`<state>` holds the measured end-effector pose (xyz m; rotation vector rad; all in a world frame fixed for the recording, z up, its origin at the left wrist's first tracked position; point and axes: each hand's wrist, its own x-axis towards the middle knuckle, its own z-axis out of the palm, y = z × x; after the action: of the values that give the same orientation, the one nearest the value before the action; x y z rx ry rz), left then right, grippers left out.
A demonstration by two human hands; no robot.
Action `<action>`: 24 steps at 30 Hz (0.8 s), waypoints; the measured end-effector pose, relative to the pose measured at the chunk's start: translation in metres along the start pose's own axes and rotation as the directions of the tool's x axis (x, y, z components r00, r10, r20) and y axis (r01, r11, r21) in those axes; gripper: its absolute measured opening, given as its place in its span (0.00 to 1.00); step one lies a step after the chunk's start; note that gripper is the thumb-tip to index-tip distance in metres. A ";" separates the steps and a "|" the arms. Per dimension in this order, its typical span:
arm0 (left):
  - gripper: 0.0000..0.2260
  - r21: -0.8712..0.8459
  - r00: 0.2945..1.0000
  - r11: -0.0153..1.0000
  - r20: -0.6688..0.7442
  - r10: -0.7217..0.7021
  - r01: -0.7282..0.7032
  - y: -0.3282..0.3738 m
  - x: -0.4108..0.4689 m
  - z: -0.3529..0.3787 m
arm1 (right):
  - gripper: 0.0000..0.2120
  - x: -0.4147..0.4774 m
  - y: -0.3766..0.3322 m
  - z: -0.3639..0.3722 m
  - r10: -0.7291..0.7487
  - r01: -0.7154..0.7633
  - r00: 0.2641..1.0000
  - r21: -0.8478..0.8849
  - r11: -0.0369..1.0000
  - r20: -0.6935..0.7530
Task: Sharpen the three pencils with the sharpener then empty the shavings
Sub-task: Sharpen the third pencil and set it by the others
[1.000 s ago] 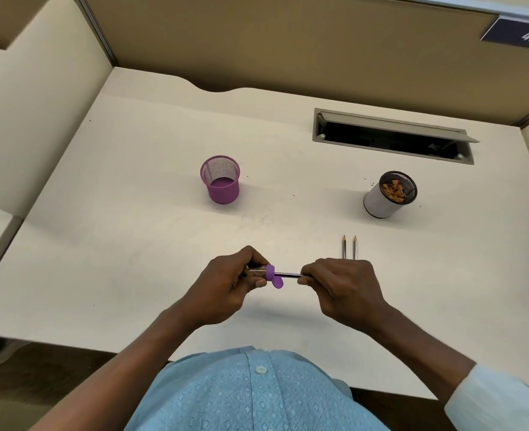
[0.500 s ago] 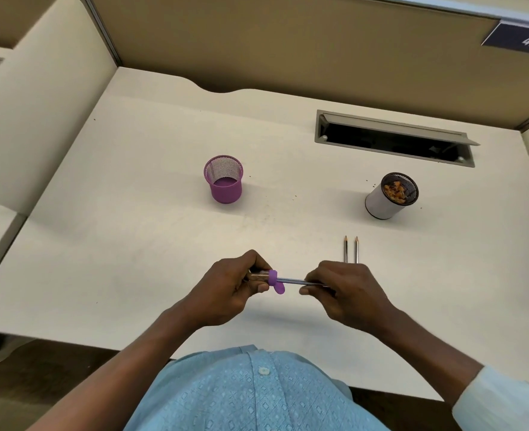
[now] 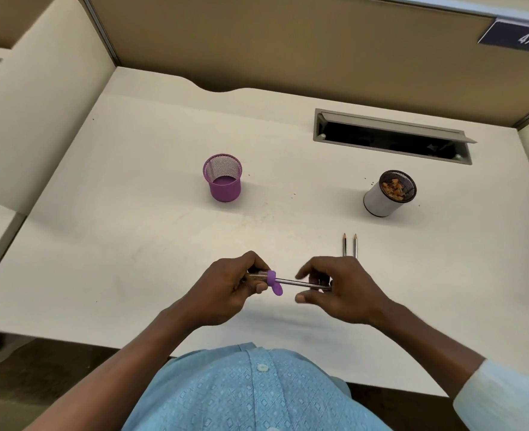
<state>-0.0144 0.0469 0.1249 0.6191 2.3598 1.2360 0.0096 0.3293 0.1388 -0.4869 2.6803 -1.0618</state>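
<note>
My left hand grips a small sharpener with a clear body and a purple cap. A grey pencil sticks out of it to the right, lying almost level. My right hand holds the pencil's far end, with thumb and fingers loosened around it. Two sharpened pencils lie side by side on the desk just beyond my right hand, tips pointing away; their lower ends are hidden behind my fingers.
A purple mesh cup stands at centre left of the white desk. A grey cup holding orange shavings stands at right. An open cable slot lies behind it. Partition walls close the back and left.
My right hand has loosened its closed grip on the pencil, fingers spreading, and slid a little to the right along it. My left hand has kept the sharpener nearly still.
</note>
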 end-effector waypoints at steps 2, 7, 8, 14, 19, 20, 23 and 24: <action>0.05 -0.027 1.000 1.000 -0.008 -0.001 0.001 0.002 -0.001 0.002 | 0.10 -0.002 0.003 0.003 -0.258 0.213 0.957 -0.282 0.936 -0.135; 0.05 -0.032 0.999 0.999 -0.045 -0.002 0.001 0.003 -0.001 0.005 | 0.11 -0.006 -0.005 0.009 -0.310 0.178 0.926 -0.475 0.862 -0.215; 0.07 -0.016 0.999 1.000 -0.042 -0.010 0.010 0.003 -0.002 0.005 | 0.13 -0.003 -0.010 0.006 -0.138 0.081 0.976 -0.312 0.947 -0.167; 0.09 0.016 1.000 1.000 -0.007 0.004 -0.004 0.007 -0.008 0.008 | 0.10 0.007 -0.011 -0.010 0.250 -0.362 0.903 0.305 0.881 0.348; 0.07 0.020 1.000 1.000 -0.011 -0.007 0.007 0.004 -0.005 0.007 | 0.09 0.000 0.002 -0.001 -0.081 0.076 0.994 -0.066 0.995 -0.080; 0.06 0.014 1.000 1.000 -0.015 -0.010 0.010 0.004 -0.004 0.007 | 0.07 0.000 0.003 0.000 -0.210 0.179 0.968 -0.213 0.960 -0.136; 0.07 -0.002 0.999 1.000 -0.030 -0.012 0.012 0.006 0.001 0.005 | 0.09 -0.004 0.005 0.006 -0.351 0.240 0.918 -0.444 0.863 -0.185; 0.07 0.009 1.000 1.000 -0.030 -0.009 0.009 0.006 0.002 0.004 | 0.11 -0.003 0.001 0.007 -0.264 0.184 0.948 -0.369 0.911 -0.178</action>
<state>-0.0127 0.0538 0.1269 0.5965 2.3918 1.2395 0.0145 0.3268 0.1328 -0.8030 3.0940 -0.7243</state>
